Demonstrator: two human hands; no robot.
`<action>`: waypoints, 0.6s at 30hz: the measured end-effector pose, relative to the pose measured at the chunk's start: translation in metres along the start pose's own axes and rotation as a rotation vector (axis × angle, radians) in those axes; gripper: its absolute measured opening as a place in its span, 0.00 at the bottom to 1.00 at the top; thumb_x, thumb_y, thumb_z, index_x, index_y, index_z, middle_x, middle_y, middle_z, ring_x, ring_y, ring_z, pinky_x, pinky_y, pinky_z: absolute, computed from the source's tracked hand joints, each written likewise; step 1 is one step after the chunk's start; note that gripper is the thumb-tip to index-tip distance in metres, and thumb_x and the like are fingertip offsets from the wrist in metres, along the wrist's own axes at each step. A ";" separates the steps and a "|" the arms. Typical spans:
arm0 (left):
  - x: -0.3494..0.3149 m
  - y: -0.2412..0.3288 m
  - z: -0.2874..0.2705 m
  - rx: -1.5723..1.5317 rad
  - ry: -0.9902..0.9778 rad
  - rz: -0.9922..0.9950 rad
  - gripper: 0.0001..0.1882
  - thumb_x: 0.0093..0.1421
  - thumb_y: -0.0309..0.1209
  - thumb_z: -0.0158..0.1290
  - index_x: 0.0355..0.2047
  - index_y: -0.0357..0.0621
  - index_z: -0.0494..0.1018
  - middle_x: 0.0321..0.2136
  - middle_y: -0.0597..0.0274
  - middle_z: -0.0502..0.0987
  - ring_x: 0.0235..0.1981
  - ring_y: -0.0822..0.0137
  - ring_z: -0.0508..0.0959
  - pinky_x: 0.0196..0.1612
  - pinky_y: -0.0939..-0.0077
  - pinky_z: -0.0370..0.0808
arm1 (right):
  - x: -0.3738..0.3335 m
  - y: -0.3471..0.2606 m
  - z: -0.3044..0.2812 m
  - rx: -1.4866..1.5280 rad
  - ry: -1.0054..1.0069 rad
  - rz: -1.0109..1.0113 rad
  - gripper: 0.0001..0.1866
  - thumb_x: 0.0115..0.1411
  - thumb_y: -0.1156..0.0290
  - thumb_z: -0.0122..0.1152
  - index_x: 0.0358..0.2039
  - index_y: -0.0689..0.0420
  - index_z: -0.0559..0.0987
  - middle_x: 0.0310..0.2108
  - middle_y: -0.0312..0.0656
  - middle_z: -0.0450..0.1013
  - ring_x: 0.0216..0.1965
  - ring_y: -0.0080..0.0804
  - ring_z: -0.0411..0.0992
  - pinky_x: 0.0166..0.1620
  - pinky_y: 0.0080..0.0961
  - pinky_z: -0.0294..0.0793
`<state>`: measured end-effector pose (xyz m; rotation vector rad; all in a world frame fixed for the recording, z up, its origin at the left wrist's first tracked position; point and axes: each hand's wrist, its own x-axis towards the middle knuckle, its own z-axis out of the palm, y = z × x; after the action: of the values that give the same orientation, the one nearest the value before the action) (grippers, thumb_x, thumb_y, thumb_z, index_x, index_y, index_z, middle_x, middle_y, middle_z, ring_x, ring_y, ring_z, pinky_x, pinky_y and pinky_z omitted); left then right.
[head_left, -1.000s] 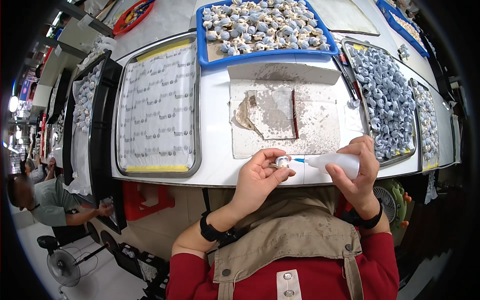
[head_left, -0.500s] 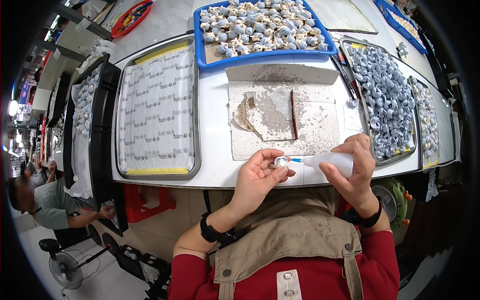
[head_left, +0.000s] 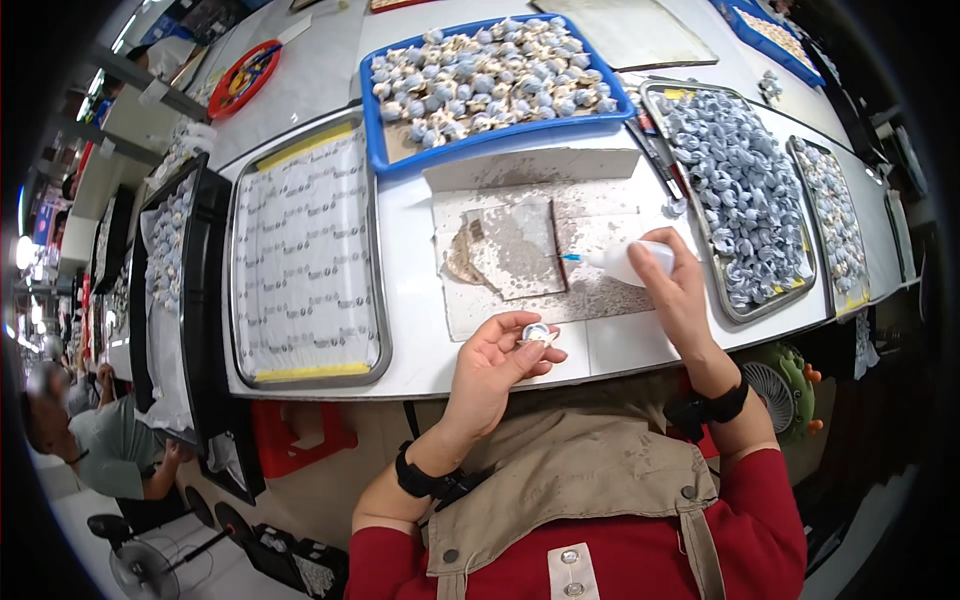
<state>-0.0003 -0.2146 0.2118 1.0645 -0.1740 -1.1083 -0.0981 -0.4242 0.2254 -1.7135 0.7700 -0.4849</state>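
Observation:
Between the thumb and fingers of my left hand [head_left: 495,362] sits a small cream-and-grey-blue figurine [head_left: 537,333], just inside the table's front edge. My right hand [head_left: 672,295] grips a white squeeze bottle [head_left: 636,264], tilted on its side with its blue needle tip [head_left: 574,258] pointing left. That tip is over the stained cardboard sheet [head_left: 480,318], close to the dark strip in its middle, apart from the figurine. Whether the tip touches the cardboard I cannot tell. A blue tray [head_left: 440,153] full of similar cream-and-blue figurines stands behind the cardboard.
Left is a metal tray [head_left: 310,260] lined with printed paper; right, another tray [head_left: 740,314] piled with grey-blue curled pieces. Pens [head_left: 655,160] lie beside it. A black crate [head_left: 195,330] flanks the table, with a co-worker [head_left: 110,450] beyond. A green fan [head_left: 790,390] stands below right.
My right hand has lifted the bottle tip off the figurine and carried it away over the cardboard. My left hand, still holding the figurine, has shifted slightly left; the whole view has tilted.

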 end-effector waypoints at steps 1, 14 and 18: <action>-0.001 0.003 -0.002 -0.028 -0.008 -0.018 0.16 0.61 0.25 0.51 0.49 0.36 0.65 0.43 0.47 0.75 0.39 0.66 0.79 0.39 0.83 0.76 | 0.006 0.005 0.000 -0.001 -0.007 0.059 0.13 0.59 0.62 0.60 0.34 0.59 0.73 0.23 0.37 0.72 0.24 0.21 0.67 0.27 0.18 0.63; 0.004 0.005 -0.006 -0.076 -0.059 -0.040 0.17 0.60 0.25 0.52 0.48 0.36 0.65 0.43 0.45 0.75 0.38 0.65 0.79 0.39 0.83 0.78 | 0.085 -0.006 -0.090 -1.130 0.490 -0.527 0.08 0.52 0.63 0.63 0.30 0.50 0.77 0.32 0.32 0.73 0.39 0.32 0.68 0.43 0.34 0.57; 0.002 0.005 -0.007 -0.045 -0.064 -0.041 0.17 0.60 0.25 0.53 0.49 0.37 0.65 0.43 0.47 0.75 0.38 0.67 0.79 0.39 0.83 0.78 | 0.094 -0.006 -0.091 -1.205 0.434 -0.452 0.06 0.52 0.67 0.62 0.30 0.52 0.77 0.33 0.34 0.73 0.38 0.34 0.69 0.42 0.33 0.62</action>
<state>0.0081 -0.2124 0.2115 0.9967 -0.1774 -1.1792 -0.0915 -0.5525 0.2495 -3.0009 1.0920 -0.7999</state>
